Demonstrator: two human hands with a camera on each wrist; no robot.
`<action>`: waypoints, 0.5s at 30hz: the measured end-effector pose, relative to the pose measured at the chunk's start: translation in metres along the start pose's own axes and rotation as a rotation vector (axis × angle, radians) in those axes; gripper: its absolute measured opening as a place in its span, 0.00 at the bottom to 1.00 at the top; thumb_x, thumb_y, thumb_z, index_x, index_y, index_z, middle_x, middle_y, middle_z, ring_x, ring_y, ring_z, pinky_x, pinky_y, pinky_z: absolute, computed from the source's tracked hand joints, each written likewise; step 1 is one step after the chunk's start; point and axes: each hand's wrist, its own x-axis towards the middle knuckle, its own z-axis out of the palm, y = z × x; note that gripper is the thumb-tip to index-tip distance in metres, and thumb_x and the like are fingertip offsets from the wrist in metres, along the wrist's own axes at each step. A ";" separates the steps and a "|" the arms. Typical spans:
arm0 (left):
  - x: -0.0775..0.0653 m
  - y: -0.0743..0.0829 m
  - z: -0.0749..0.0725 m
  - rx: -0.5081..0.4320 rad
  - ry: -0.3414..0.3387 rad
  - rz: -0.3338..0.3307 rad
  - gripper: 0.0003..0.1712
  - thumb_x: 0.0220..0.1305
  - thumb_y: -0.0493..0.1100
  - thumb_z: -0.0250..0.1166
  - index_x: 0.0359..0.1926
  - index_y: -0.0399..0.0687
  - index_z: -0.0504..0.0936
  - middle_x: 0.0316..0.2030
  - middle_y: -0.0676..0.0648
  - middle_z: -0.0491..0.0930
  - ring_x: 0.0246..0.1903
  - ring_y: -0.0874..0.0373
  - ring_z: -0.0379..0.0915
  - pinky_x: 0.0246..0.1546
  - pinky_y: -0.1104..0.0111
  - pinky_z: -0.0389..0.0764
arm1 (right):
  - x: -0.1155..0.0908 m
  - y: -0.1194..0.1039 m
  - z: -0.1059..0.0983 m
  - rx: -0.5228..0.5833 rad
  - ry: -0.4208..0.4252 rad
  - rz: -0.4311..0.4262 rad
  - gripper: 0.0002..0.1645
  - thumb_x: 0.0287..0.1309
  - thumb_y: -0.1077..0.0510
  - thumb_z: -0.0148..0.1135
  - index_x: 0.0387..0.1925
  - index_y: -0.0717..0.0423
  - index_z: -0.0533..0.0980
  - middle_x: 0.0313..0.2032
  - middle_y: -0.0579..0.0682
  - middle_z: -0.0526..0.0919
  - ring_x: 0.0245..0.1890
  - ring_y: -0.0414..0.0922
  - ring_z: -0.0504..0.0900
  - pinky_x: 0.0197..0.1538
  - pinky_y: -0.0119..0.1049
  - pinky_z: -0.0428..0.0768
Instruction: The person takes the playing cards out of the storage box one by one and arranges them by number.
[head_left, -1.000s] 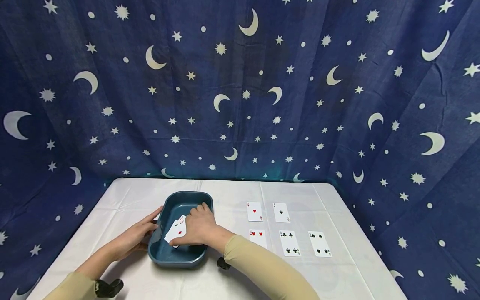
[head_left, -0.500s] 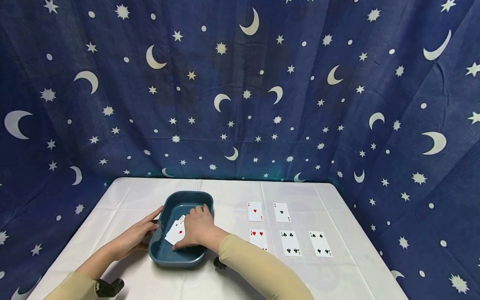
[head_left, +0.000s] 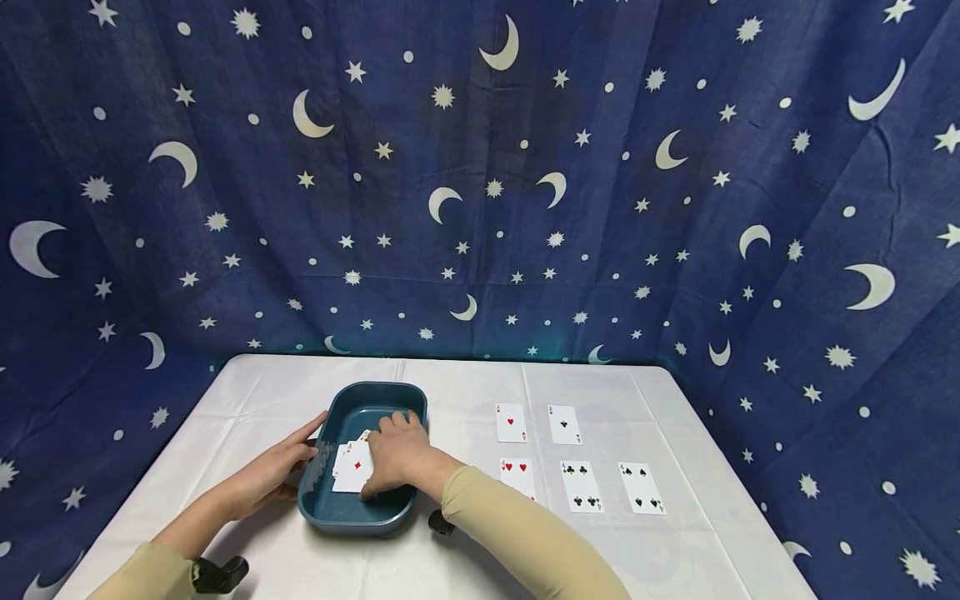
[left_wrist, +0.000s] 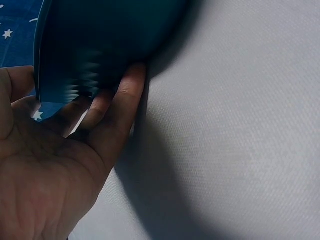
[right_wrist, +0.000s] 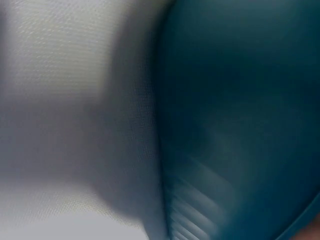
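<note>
While the left hand (head_left: pixel 264 482) is gripping the dark-teal, rounded-rectangular, plastic-looking tray (head_left: pixel 347 526), the right hand (head_left: pixel 397 454), its grip unclear, is resting over white rectangular paper cards (head_left: pixel 352 473) inside the tray, light, bendy, slippery things probably calling for an edge pinch.

Table (head_left: pixel 690 533): bare lane along right edge, outside cards (head_left: pixel 581 487). Lane between tub (head_left: pixel 352 526) and cards open toward far edge; right sleeve (head_left: pixel 532 537) crosses it nearer. Left hand (head_left: pixel 279 467) blocks tub's left wall; right hand (head_left: pixel 397 454) obstructs its right side. Curtain (head_left: pixel 480 233) rises behind far edge.
</note>
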 end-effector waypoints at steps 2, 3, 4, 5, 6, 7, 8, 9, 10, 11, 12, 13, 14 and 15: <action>-0.001 0.000 0.000 0.000 -0.001 0.002 0.39 0.79 0.45 0.47 0.83 0.61 0.41 0.69 0.31 0.54 0.61 0.38 0.65 0.45 0.45 0.82 | 0.001 0.000 0.000 0.010 0.001 0.001 0.52 0.37 0.17 0.69 0.61 0.39 0.78 0.52 0.42 0.76 0.57 0.43 0.69 0.70 0.48 0.61; -0.001 0.000 0.000 0.000 -0.002 0.003 0.39 0.79 0.45 0.47 0.83 0.61 0.41 0.69 0.31 0.54 0.61 0.38 0.65 0.45 0.45 0.82 | 0.001 0.001 0.000 0.016 0.001 0.002 0.52 0.37 0.16 0.69 0.61 0.39 0.78 0.51 0.42 0.76 0.56 0.43 0.69 0.69 0.48 0.62; -0.001 0.001 0.000 0.000 -0.003 0.004 0.39 0.79 0.45 0.46 0.83 0.61 0.41 0.69 0.31 0.55 0.61 0.38 0.65 0.45 0.46 0.82 | 0.001 0.000 -0.001 0.021 0.000 0.002 0.53 0.37 0.16 0.68 0.61 0.40 0.78 0.51 0.42 0.76 0.56 0.43 0.69 0.69 0.48 0.62; -0.001 0.001 0.000 0.000 -0.004 0.004 0.39 0.79 0.45 0.46 0.83 0.61 0.41 0.69 0.31 0.55 0.61 0.38 0.65 0.46 0.46 0.82 | 0.001 0.000 -0.001 0.024 -0.002 0.002 0.53 0.37 0.16 0.68 0.61 0.40 0.78 0.51 0.42 0.76 0.55 0.43 0.69 0.68 0.47 0.62; -0.001 0.001 0.001 -0.001 -0.006 0.004 0.39 0.79 0.44 0.46 0.83 0.61 0.41 0.69 0.31 0.54 0.61 0.38 0.65 0.46 0.46 0.82 | 0.001 0.000 -0.001 0.026 -0.003 0.003 0.53 0.37 0.16 0.68 0.62 0.40 0.78 0.51 0.42 0.76 0.54 0.43 0.69 0.68 0.47 0.63; -0.001 0.001 0.000 -0.002 -0.007 0.004 0.39 0.79 0.44 0.46 0.83 0.61 0.41 0.69 0.31 0.54 0.61 0.37 0.65 0.46 0.46 0.82 | 0.001 0.000 -0.001 0.029 -0.003 0.002 0.53 0.37 0.16 0.68 0.61 0.40 0.78 0.50 0.42 0.76 0.53 0.43 0.69 0.67 0.47 0.63; -0.001 0.001 0.000 -0.002 -0.007 0.004 0.39 0.79 0.44 0.46 0.83 0.61 0.41 0.69 0.31 0.54 0.61 0.37 0.65 0.46 0.45 0.82 | 0.001 0.000 -0.002 0.029 -0.003 0.002 0.53 0.37 0.16 0.69 0.61 0.39 0.79 0.50 0.42 0.76 0.53 0.42 0.69 0.67 0.46 0.63; -0.001 0.001 0.000 -0.002 -0.007 0.003 0.39 0.78 0.45 0.47 0.83 0.61 0.41 0.69 0.31 0.54 0.62 0.37 0.65 0.46 0.45 0.82 | 0.000 0.000 -0.002 0.029 -0.002 0.002 0.53 0.36 0.16 0.69 0.61 0.39 0.79 0.50 0.42 0.76 0.52 0.42 0.69 0.66 0.46 0.63; -0.001 0.001 0.000 -0.002 -0.007 0.002 0.39 0.78 0.45 0.47 0.83 0.61 0.41 0.69 0.31 0.54 0.62 0.37 0.64 0.46 0.45 0.82 | 0.000 0.000 -0.002 0.031 -0.002 0.001 0.52 0.36 0.17 0.70 0.61 0.39 0.79 0.50 0.42 0.76 0.52 0.42 0.69 0.66 0.46 0.63; -0.001 0.002 0.000 -0.002 -0.006 0.000 0.39 0.78 0.45 0.47 0.83 0.61 0.41 0.69 0.31 0.54 0.62 0.37 0.64 0.46 0.45 0.81 | 0.001 0.000 -0.002 0.031 0.000 0.000 0.52 0.36 0.17 0.70 0.61 0.38 0.79 0.50 0.42 0.76 0.52 0.42 0.69 0.66 0.46 0.64; -0.001 0.002 0.000 -0.001 -0.005 0.000 0.39 0.78 0.45 0.47 0.83 0.61 0.41 0.70 0.31 0.54 0.62 0.37 0.64 0.46 0.45 0.81 | 0.001 0.000 -0.002 0.032 0.002 0.000 0.51 0.36 0.17 0.71 0.60 0.38 0.79 0.50 0.41 0.76 0.52 0.42 0.69 0.66 0.46 0.64; -0.001 0.002 0.000 -0.001 -0.005 -0.001 0.39 0.79 0.45 0.47 0.83 0.61 0.41 0.69 0.31 0.54 0.62 0.37 0.65 0.47 0.45 0.81 | 0.001 0.000 -0.001 0.035 0.004 -0.003 0.51 0.36 0.18 0.71 0.61 0.38 0.79 0.50 0.41 0.76 0.52 0.42 0.69 0.66 0.46 0.64; -0.001 0.001 0.000 -0.001 -0.005 0.000 0.39 0.79 0.45 0.47 0.83 0.61 0.41 0.69 0.31 0.55 0.62 0.37 0.65 0.47 0.45 0.81 | 0.001 0.001 -0.001 0.038 0.006 -0.006 0.51 0.36 0.18 0.72 0.61 0.38 0.79 0.51 0.41 0.76 0.52 0.42 0.69 0.66 0.46 0.64; -0.001 0.001 0.000 0.000 -0.005 0.000 0.39 0.79 0.45 0.46 0.83 0.61 0.41 0.69 0.31 0.55 0.62 0.37 0.65 0.47 0.45 0.81 | 0.001 0.001 -0.001 0.042 0.010 -0.011 0.51 0.36 0.18 0.72 0.60 0.38 0.79 0.51 0.41 0.76 0.52 0.42 0.69 0.66 0.46 0.64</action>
